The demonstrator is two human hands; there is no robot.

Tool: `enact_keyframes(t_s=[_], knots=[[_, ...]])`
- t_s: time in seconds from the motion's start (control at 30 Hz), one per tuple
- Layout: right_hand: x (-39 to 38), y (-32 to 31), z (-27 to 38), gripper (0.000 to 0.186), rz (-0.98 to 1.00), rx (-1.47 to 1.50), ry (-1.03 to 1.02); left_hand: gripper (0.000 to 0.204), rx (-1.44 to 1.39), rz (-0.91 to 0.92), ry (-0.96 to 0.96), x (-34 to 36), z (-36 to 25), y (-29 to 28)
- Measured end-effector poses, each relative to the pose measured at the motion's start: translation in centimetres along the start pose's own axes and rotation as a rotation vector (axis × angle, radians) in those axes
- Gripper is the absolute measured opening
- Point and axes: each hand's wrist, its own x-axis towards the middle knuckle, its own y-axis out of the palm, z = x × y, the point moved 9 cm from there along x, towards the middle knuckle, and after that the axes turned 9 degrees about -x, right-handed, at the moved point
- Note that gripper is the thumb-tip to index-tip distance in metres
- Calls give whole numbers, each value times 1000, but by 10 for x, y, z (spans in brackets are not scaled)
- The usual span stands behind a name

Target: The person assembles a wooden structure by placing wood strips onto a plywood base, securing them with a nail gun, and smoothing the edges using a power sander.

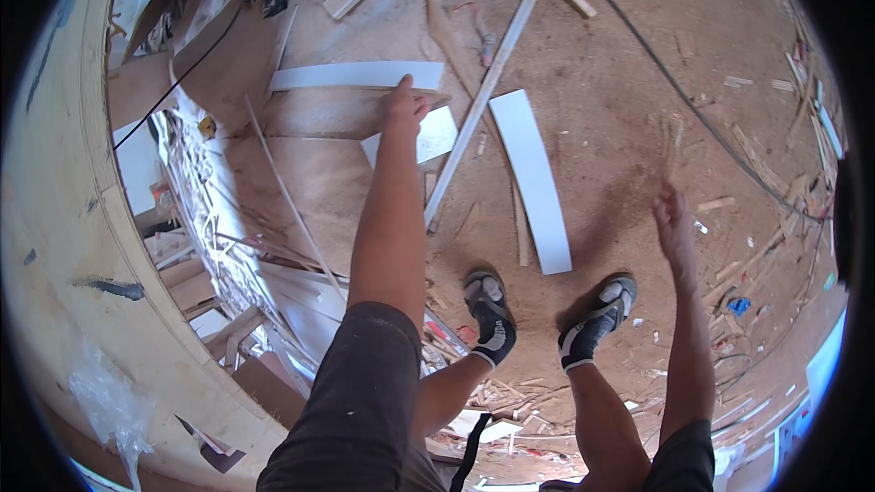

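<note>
My left hand (404, 111) is stretched out ahead, its index finger extended over the near edge of a long white board strip (342, 76). Its other fingers are partly bent, with nothing visible in them; whether the fingertip touches the strip I cannot tell. Beneath the wrist lies a smaller white panel piece (437, 135), partly hidden by my arm. My right hand (673, 221) hangs over the dirt floor on the right, fingers loosely bent and apart, holding nothing. Between the hands another white board strip (533, 184) lies on the ground, beside a narrow pale batten (481, 111) set at a slant.
A dark cable (658, 66) curves across the brown dirt floor (629, 128). Scrap wood and debris lie along the right side. On the left stands a large pale wooden panel (64, 219), with heaped offcuts (246, 310) beside it. My sandalled feet (492, 310) stand near the middle.
</note>
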Motion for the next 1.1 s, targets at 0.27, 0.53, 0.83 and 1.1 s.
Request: enact_keyframes(t_s=[0.27, 0.53, 0.83, 1.1], knots=[[-197, -13, -91, 48, 73, 9, 266, 44, -364, 219, -112, -151, 43, -3], [-281, -24, 139, 46, 261, 867, 275, 31, -208, 456, -264, -422, 32, -64], [-366, -206, 323, 43, -28, 960, 336, 26, 423, 922, -367, -682, -21, -76], [-483, -381, 428, 47, -248, 582, -104, 45, 185, 1168, -42, -816, -186, -7]])
